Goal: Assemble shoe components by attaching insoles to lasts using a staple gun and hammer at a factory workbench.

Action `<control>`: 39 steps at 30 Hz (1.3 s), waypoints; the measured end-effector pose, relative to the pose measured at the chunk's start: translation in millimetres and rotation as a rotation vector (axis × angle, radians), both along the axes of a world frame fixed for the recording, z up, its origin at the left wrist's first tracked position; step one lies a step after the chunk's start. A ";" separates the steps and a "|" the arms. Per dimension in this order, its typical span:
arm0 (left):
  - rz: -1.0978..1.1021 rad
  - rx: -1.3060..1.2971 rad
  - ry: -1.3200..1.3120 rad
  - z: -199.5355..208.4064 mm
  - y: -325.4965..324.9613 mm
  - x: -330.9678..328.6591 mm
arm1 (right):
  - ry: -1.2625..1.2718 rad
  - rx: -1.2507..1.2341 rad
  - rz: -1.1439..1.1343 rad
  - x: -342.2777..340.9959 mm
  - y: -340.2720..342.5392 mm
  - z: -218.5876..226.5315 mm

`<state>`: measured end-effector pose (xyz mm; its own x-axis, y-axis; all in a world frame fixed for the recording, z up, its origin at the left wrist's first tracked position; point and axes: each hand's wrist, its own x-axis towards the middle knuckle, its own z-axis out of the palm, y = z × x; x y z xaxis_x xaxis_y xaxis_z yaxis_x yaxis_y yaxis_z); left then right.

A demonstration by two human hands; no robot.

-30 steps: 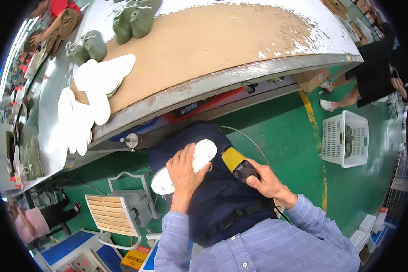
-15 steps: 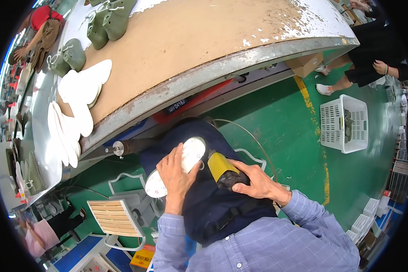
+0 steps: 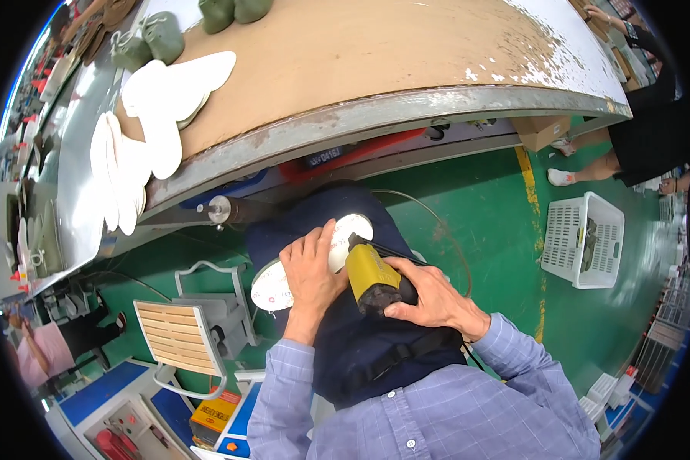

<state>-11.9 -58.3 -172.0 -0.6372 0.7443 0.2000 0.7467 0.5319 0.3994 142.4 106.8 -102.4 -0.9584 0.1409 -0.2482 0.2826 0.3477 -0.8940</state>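
On my lap lies a shoe (image 3: 271, 287) turned bottom up, its white sole face dotted with small marks. My left hand (image 3: 310, 270) is wrapped across the middle of it, covering that part. In my right hand (image 3: 434, 297) is a yellow and black hand-held power tool (image 3: 371, 274), gripped by its dark rear end. The tool's narrow dark nose points at the far end of the shoe, close to my left thumb; whether it touches the sole, I cannot tell. A dark apron (image 3: 322, 360) covers my lap beneath both.
A metal-edged workbench (image 3: 345, 126) spans the far side, bearing white insoles (image 3: 161, 115) and green shoes (image 3: 163, 37). Under its edge, a metal cylinder (image 3: 221, 210) juts out. At left stands a slatted chair (image 3: 175, 345). A white basket (image 3: 563, 241) sits right, near another person (image 3: 644, 146).
My right hand has brought the tool closer to the shoe, its nose now at the sole's far end. The view has shifted, and the left hand keeps its hold.
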 end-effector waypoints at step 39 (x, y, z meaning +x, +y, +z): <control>-0.023 0.336 -0.236 -32.0 -127.0 -16.1 | -0.196 0.071 0.406 -52.6 -80.0 8.4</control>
<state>-28.0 -185.3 -204.1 -0.6788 0.6770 0.2845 0.6236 0.3268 0.7102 89.8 26.8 -94.0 -0.8756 -0.2132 -0.4334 0.2722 0.5233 -0.8075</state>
